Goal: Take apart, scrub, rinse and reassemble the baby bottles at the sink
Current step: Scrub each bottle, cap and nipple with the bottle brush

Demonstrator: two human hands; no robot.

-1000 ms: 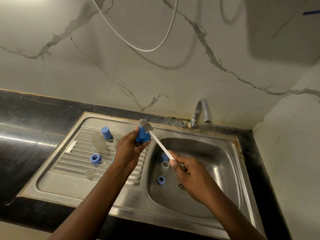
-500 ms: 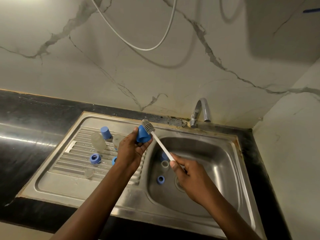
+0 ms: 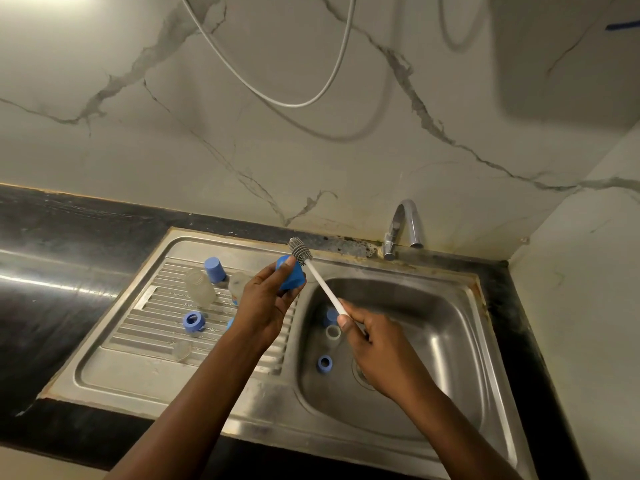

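Scrubbing looks about midway, from the head view. Left hand [image 3: 266,306] grips a blue cap [image 3: 292,275] above the sink's divide. Right hand [image 3: 377,348] pinches the white handle of the brush [image 3: 301,250], bristles just beside the cap. A clear bottle [image 3: 200,287] and blue ring [image 3: 194,321] lie apart on the drainboard [image 3: 138,327], and a smaller ring [image 3: 324,363] lies in the basin [image 3: 433,323]. No water shows at the tap [image 3: 403,223]; rinsing and reassembly seem left.

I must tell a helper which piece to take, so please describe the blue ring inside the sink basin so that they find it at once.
Find the steel sink's deep basin, right of the ribbed drainboard. On its floor, just left of the drain, lies a small blue ring. It lies nearer the front than the clear ring; the other blue ring is on the drainboard.
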